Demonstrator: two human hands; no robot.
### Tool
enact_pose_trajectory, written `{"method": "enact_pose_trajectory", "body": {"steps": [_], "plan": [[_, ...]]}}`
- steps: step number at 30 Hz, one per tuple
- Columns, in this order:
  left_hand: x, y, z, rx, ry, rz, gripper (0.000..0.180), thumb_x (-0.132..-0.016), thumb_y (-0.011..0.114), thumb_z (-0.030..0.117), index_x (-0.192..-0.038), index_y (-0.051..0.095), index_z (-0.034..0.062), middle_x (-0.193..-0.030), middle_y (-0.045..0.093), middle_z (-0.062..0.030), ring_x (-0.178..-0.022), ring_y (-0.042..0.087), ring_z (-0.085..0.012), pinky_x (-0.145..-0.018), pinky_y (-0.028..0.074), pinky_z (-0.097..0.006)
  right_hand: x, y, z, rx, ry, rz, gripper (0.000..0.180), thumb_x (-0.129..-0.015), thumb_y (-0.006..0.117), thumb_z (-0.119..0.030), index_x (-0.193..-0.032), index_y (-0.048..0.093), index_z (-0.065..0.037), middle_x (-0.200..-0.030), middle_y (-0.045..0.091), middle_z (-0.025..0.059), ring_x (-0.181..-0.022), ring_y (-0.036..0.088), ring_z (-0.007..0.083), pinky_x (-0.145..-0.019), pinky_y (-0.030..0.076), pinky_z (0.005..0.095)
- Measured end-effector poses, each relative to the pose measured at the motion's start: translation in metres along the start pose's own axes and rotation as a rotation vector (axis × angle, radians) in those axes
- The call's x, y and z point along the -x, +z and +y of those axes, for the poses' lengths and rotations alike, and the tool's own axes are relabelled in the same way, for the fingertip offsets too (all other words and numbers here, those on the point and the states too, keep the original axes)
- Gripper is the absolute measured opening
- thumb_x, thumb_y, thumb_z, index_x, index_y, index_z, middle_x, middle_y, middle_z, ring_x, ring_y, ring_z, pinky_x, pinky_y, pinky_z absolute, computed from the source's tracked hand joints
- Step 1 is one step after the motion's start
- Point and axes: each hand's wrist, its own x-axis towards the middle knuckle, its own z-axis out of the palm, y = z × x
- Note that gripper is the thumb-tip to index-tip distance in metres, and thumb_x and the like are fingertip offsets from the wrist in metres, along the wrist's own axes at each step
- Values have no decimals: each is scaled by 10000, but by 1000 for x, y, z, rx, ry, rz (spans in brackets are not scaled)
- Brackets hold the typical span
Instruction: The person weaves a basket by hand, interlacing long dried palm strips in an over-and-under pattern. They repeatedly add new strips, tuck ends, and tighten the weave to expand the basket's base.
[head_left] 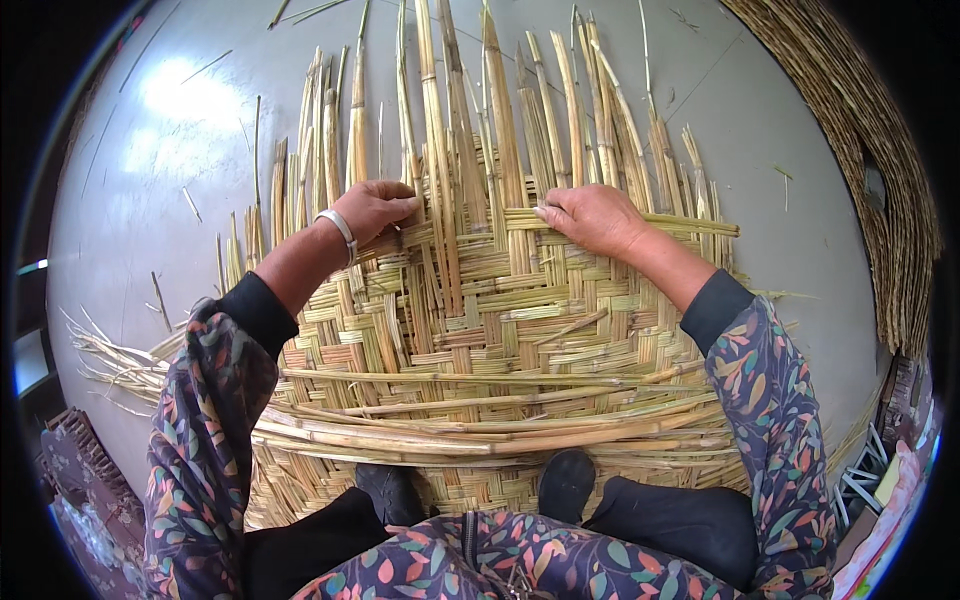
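Note:
A half-woven mat of flat pale reed strips (pixel 480 330) lies on the grey floor in front of me, with loose upright strips (pixel 470 110) fanning away at its far edge. My left hand (pixel 372 208), a light bangle at its wrist, presses its fingers onto the strips at the mat's far left weaving edge. My right hand (pixel 592 217) lies flat on a crosswise strip (pixel 690 225) at the far right, fingers pointing left. Neither hand lifts anything. My dark shoes (pixel 565 482) rest on the mat's near edge.
Long loose reeds (pixel 450 415) lie crosswise over the near part of the mat. A finished rolled mat (pixel 880 170) curves along the right rim. Reed scraps (pixel 110 350) litter the floor at the left. Clutter (pixel 880 480) sits at the lower right.

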Motion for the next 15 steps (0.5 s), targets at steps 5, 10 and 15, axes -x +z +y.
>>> {"method": "enact_pose_trajectory", "body": {"steps": [5,10,15], "plan": [[-7,0,1,152,-57,-181,260,-930,646,160,-1110,637,-28,-972,681,-76,-885,655,-152,-815,538,-282,1,-5,-2,-2,-2,-14,356,-944,514,-427,-951,661,-104,-868,695,148,-829,655,370,-746,523,491],[-2,-4,2,72,-42,-211,270,-916,667,175,-1093,645,-28,-932,670,-59,-837,637,-131,-784,532,-272,-3,-11,-9,109,-31,14,319,-944,533,-376,-1031,644,-89,-964,685,145,-903,654,338,-786,523,457],[-1,-8,5,54,-30,-282,325,-890,704,181,-1119,647,-42,-915,676,-69,-800,633,-132,-746,535,-276,-19,-17,-41,-4,-343,337,246,-905,622,-257,-990,622,-26,-960,672,129,-856,646,311,-776,521,416]]}}
